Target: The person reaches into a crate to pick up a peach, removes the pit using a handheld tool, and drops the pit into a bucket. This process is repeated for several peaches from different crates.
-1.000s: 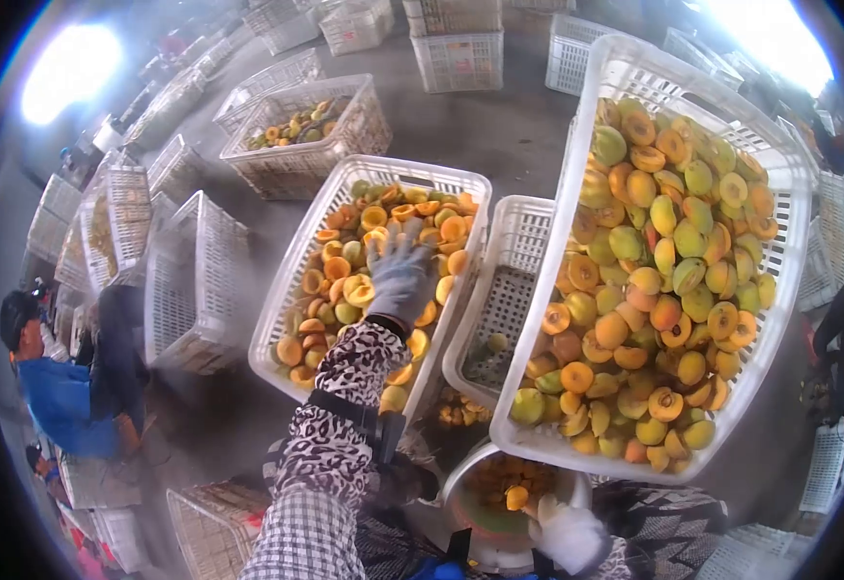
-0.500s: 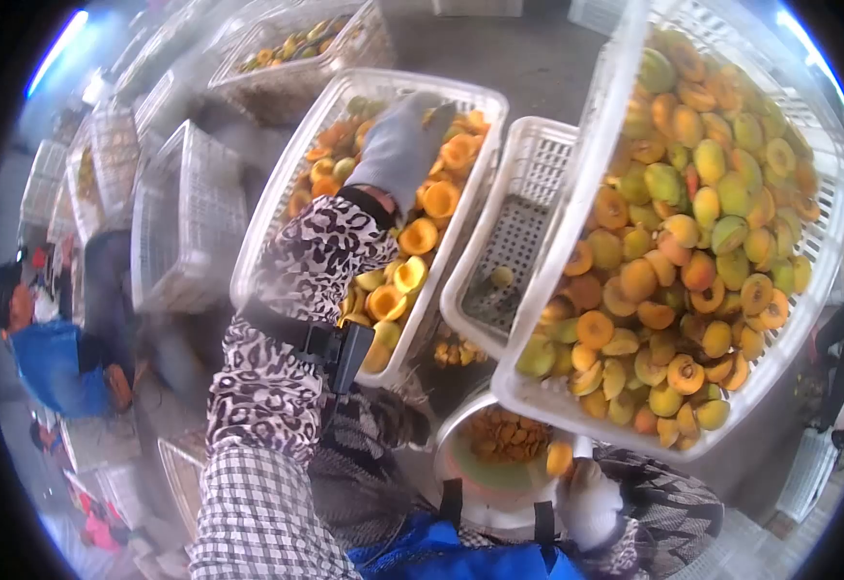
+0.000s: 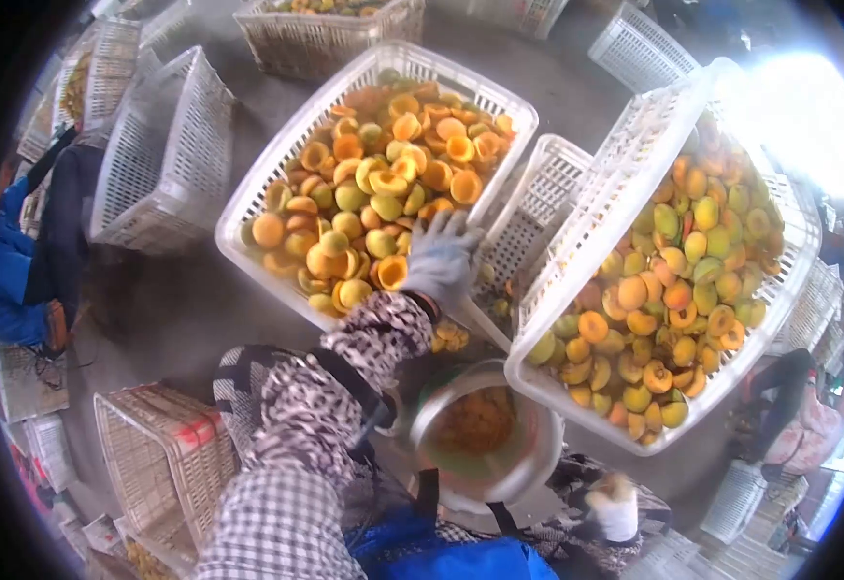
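My left hand (image 3: 441, 256), in a grey glove, has its fingers spread over the near right side of a white plastic crate (image 3: 277, 159). Orange-yellow halved stone fruit (image 3: 349, 198), like apricots or peaches, fills this crate; no fruit shows in the hand. Low at the right, my right hand (image 3: 613, 507) in a pale glove is curled beside my lap. Whatever its fingers hold is hidden and blurred. Between my knees stands a round bucket (image 3: 538, 454) with brown bits, perhaps fruit stones (image 3: 478, 422), inside.
A tilted white crate (image 3: 576, 416) of fruit, whole and halved, rises at right. Another white crate (image 3: 552, 179) sits partly under it. More crates stand at left, including one with a red mark (image 3: 200, 430). A person in blue (image 3: 11, 266) is at far left, another person (image 3: 803, 416) at right.
My left hand has drawn back from deep in the fruit crate to its near right side. My right hand has moved away from the bucket and a fruit beside it, lower and rightward. The view has shifted.
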Demonstrator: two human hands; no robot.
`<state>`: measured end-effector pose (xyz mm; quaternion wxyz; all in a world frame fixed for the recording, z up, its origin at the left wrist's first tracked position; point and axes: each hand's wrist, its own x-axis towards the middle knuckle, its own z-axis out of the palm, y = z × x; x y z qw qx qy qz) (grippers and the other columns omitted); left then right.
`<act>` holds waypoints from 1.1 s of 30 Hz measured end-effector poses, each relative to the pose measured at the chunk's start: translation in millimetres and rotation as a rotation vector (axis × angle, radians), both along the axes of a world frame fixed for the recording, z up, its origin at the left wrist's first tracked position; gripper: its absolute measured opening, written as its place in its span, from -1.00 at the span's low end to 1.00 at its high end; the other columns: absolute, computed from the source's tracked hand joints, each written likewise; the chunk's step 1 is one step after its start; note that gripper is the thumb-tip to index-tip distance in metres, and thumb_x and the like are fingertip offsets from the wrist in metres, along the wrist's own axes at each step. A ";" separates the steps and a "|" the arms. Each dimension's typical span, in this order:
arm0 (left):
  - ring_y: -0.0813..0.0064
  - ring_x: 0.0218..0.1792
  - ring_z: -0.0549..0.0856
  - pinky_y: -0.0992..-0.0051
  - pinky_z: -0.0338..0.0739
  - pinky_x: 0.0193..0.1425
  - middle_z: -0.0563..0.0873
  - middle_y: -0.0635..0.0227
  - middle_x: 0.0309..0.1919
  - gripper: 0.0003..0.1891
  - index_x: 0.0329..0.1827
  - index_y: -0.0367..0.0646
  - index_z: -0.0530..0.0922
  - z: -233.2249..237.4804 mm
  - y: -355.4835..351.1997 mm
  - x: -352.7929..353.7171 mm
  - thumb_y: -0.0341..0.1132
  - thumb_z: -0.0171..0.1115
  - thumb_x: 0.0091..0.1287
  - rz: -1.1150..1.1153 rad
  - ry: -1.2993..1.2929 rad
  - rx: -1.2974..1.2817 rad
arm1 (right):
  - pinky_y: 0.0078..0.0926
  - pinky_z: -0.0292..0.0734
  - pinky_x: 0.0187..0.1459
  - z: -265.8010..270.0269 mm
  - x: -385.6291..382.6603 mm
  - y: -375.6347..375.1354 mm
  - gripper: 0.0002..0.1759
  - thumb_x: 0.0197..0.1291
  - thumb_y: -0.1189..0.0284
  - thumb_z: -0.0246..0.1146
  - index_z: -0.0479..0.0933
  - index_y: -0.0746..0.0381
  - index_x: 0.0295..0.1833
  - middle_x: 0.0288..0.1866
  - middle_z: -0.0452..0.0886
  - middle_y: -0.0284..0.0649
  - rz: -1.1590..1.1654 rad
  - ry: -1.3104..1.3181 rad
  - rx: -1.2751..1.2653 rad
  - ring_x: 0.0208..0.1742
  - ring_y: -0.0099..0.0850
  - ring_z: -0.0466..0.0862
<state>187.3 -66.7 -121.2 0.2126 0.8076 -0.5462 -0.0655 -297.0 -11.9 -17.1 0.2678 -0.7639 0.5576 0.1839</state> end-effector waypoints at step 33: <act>0.49 -0.07 0.63 0.49 0.54 0.04 0.67 0.25 -0.06 -0.75 0.07 -0.31 0.54 69.1 4.3 -27.9 -0.35 0.04 0.46 0.285 1.147 -0.314 | -0.46 0.64 -0.16 17.8 103.6 -176.6 -0.75 0.29 0.56 0.16 0.47 0.22 0.08 -0.14 0.61 -0.17 -1.207 -1.880 -0.345 -0.16 -0.36 0.66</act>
